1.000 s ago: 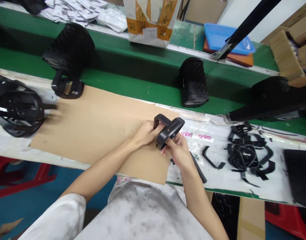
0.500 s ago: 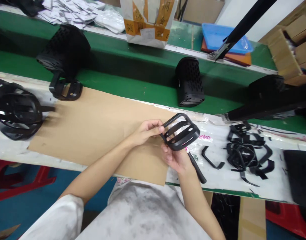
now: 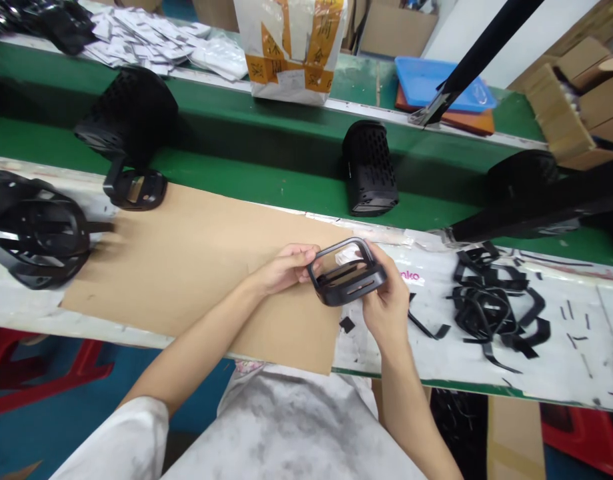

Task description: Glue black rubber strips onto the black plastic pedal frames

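Observation:
Both hands hold a black plastic bracket (image 3: 351, 283), a rounded frame with a slotted base and an open loop, tilted above the edge of the cardboard sheet. My left hand (image 3: 289, 267) pinches the frame's left corner between thumb and fingers. On the other side, my right hand (image 3: 389, 293) grips the right end, its fingers partly hidden behind the part. A small black square piece (image 3: 347, 325) lies on the table just below the bracket. Right of my right hand is a bent black strip (image 3: 431, 327).
Brown cardboard (image 3: 186, 260) covers the table's middle. Black brackets (image 3: 41, 230) are heaped at left; a pile of black strips (image 3: 491, 307) lies at right. Perforated black housings (image 3: 370, 170) stand on the green ledge (image 3: 256, 183). A dark post (image 3: 476, 60) slants across the right.
My right hand has moved from beneath the bracket to its right end, and the bracket has turned. The black-handled tool by my right wrist no longer shows. A black slab at far right has gone.

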`<action>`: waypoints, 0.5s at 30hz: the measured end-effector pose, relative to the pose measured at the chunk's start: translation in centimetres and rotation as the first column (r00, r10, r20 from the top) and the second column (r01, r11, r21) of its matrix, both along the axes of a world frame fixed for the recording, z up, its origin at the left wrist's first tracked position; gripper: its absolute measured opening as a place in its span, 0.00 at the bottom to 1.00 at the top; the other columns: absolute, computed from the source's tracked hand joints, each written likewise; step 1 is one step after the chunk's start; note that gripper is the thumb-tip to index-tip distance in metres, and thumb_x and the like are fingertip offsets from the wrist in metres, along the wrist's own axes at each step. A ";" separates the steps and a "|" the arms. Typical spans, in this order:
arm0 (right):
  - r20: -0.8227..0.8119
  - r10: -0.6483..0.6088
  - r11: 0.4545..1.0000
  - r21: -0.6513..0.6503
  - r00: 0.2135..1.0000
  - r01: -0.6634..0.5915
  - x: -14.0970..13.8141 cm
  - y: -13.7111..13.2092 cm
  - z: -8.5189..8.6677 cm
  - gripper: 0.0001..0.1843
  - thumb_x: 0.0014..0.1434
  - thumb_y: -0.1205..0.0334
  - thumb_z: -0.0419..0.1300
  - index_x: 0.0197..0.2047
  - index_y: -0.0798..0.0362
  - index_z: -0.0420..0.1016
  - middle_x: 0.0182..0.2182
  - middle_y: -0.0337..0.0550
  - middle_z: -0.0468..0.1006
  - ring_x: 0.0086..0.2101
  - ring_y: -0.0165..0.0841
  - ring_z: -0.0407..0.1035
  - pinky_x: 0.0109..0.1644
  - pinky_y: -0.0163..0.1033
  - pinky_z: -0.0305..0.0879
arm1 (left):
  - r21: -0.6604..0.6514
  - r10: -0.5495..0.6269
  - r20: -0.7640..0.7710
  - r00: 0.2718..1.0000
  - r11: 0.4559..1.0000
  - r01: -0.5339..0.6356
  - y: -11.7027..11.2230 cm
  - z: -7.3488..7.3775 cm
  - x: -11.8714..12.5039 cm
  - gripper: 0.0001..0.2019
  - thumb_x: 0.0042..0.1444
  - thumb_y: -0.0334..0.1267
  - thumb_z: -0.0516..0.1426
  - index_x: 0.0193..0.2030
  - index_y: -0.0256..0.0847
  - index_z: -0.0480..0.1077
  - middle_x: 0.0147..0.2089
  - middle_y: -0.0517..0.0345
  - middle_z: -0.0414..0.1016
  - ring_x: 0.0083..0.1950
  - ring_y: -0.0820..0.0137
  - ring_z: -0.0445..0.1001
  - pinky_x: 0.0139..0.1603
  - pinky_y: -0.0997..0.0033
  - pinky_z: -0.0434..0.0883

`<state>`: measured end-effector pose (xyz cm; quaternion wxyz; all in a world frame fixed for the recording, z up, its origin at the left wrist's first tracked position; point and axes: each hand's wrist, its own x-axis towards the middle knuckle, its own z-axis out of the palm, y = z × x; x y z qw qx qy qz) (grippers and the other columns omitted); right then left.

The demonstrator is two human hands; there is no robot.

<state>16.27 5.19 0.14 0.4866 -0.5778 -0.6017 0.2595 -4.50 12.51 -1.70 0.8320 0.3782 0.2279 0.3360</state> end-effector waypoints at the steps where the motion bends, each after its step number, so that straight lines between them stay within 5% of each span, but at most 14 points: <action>1: -0.028 -0.011 1.000 -0.022 1.000 0.010 0.1 0.0 -0.1 0.21 0.73 0.52 0.61 0.65 0.48 0.76 0.58 0.51 0.80 0.58 0.46 0.75 0.64 0.54 0.72 | -0.007 0.014 -0.008 1.000 1.000 -0.014 0.1 -0.1 0.0 0.29 0.54 0.63 0.68 0.28 0.37 0.69 0.23 0.62 0.63 0.23 0.76 0.57 0.27 0.73 0.54; 4: -0.192 -0.105 0.977 -0.202 0.976 0.066 -0.1 0.1 -0.6 0.22 0.70 0.42 0.62 0.52 0.53 0.81 0.42 0.50 0.85 0.41 0.45 0.81 0.44 0.48 0.81 | 0.005 0.067 -0.044 0.997 0.998 -0.067 0.3 -0.4 -0.1 0.23 0.59 0.59 0.63 0.31 0.38 0.70 0.25 0.59 0.67 0.24 0.73 0.63 0.26 0.72 0.59; 7: -0.405 -0.177 0.922 -0.387 0.897 0.007 -0.8 0.0 -0.9 0.26 0.63 0.37 0.68 0.46 0.52 0.77 0.28 0.41 0.80 0.25 0.40 0.77 0.27 0.42 0.78 | 0.292 0.191 -0.199 0.961 0.948 -0.128 0.4 -0.7 -0.3 0.12 0.58 0.46 0.63 0.41 0.39 0.71 0.32 0.57 0.72 0.30 0.70 0.69 0.32 0.72 0.66; 11: -0.599 -0.151 0.853 -0.481 0.787 -0.202 -2.1 0.0 -1.2 0.31 0.57 0.40 0.74 0.52 0.49 0.69 0.26 0.36 0.80 0.19 0.39 0.76 0.23 0.41 0.77 | 0.785 0.475 -0.386 0.791 0.619 0.011 0.5 -1.6 -0.5 0.08 0.56 0.38 0.63 0.40 0.40 0.71 0.37 0.57 0.72 0.36 0.68 0.70 0.38 0.69 0.68; 15: -0.688 -0.134 0.817 -0.484 0.713 -0.313 -3.0 0.0 -1.7 0.29 0.57 0.43 0.75 0.48 0.48 0.66 0.29 0.39 0.83 0.21 0.40 0.79 0.23 0.39 0.78 | 0.868 0.585 -0.402 0.705 0.488 0.089 1.0 -2.4 -0.6 0.13 0.66 0.42 0.56 0.30 0.41 0.68 0.30 0.57 0.70 0.32 0.67 0.69 0.36 0.67 0.66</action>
